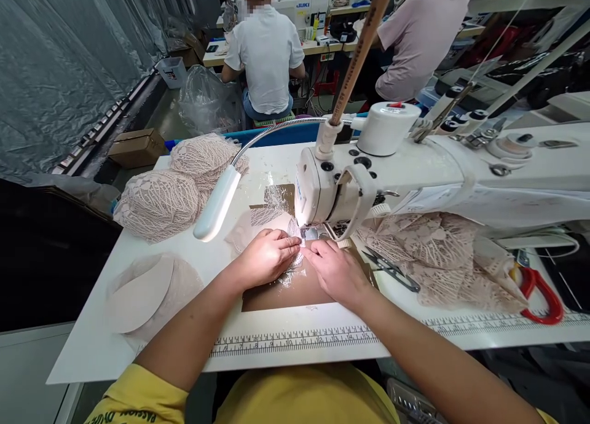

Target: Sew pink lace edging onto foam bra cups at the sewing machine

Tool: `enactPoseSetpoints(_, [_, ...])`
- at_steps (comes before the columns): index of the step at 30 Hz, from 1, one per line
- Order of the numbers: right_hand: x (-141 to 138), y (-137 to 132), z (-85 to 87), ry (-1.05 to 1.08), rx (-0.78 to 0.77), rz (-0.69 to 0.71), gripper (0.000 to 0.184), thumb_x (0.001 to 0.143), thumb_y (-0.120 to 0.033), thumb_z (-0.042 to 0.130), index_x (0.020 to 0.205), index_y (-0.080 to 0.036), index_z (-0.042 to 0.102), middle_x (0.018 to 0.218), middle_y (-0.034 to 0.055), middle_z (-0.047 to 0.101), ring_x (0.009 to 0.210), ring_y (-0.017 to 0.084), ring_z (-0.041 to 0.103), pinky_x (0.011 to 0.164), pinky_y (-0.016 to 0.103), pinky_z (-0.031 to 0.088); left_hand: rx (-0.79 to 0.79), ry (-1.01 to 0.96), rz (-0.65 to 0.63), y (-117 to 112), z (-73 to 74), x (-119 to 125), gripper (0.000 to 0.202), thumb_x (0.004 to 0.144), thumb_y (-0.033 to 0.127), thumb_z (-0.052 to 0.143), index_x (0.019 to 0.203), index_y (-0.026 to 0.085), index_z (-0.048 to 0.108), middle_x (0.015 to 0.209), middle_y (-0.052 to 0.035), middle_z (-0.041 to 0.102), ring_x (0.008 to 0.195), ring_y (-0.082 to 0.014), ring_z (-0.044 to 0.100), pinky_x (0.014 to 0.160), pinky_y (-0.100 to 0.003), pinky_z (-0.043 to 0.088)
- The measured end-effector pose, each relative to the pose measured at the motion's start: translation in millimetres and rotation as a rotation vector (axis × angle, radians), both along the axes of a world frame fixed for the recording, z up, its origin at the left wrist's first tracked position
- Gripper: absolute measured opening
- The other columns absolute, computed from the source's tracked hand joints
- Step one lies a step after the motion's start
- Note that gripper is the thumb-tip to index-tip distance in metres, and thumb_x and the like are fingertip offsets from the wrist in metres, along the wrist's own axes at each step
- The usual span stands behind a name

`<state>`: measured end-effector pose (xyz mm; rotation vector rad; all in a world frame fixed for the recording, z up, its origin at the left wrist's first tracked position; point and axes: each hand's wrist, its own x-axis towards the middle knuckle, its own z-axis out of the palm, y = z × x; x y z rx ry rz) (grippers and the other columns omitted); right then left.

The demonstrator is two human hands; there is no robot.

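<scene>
My left hand [268,255] presses its closed fingers on a pale pink lace fabric piece [258,219], just in front of the sewing machine [318,187] head. Opposite it, my right hand [338,270] has its fingers curled, the fingertips on the same piece by the presser foot. The fingertips of both hands nearly meet there. The needle and the edge under my fingers are mostly hidden. Beneath lies a brown sheet [286,298] with shiny patches. Thread snips [391,269] lie to the right of my right hand.
Bundled lace pieces [159,206] stand at the back left, with round sheer pieces [142,298] nearer me. More lace [442,258] and red-handled scissors [544,298] lie right. A lamp [216,206] hangs over the left side. A ruler strip [295,343] lines the front edge. Two people sit beyond.
</scene>
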<state>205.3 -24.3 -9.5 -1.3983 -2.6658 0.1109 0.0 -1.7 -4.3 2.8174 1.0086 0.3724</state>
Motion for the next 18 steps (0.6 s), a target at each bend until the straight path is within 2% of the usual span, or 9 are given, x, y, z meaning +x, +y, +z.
enactPoseSetpoints(7, [1.0,3.2,-2.7,0.014,0.037,-0.036,0.044,0.087,-0.008,0.041,0.124,-0.019,0.061,0.095,0.0060,0.063,0.068,0.017,0.048,0.058,0.031,0.028,-0.013,-0.014,0.023,0.1,4.3,-4.1,0.037,0.094,0.035,0.044,0.119,0.016,0.063,0.129,-0.0084,0.060,0.104,-0.0246,0.053,0.089,-0.040,0.043])
enactPoseSetpoints(13, [4.9,-1.2,-1.5,0.024,-0.013,0.017,0.040,0.086,-0.006,0.042,0.115,-0.023,0.065,0.092,0.0039,0.062,0.078,0.017,0.050,0.066,0.030,0.031,-0.018,-0.060,-0.008,-2.3,6.2,-3.2,0.031,0.094,0.034,0.045,0.113,0.019,0.066,0.124,-0.0066,0.063,0.105,-0.0227,0.053,0.091,-0.039,0.042])
enactPoseSetpoints(18, [3.4,-1.2,1.4,0.015,-0.017,0.009,0.039,0.086,-0.005,0.042,0.114,-0.022,0.065,0.089,0.0049,0.062,0.080,0.018,0.050,0.065,0.030,0.031,-0.001,-0.082,0.007,-4.2,5.4,0.2,0.028,0.094,0.029,0.045,0.108,0.020,0.068,0.119,-0.0052,0.066,0.101,-0.0210,0.054,0.090,-0.038,0.043])
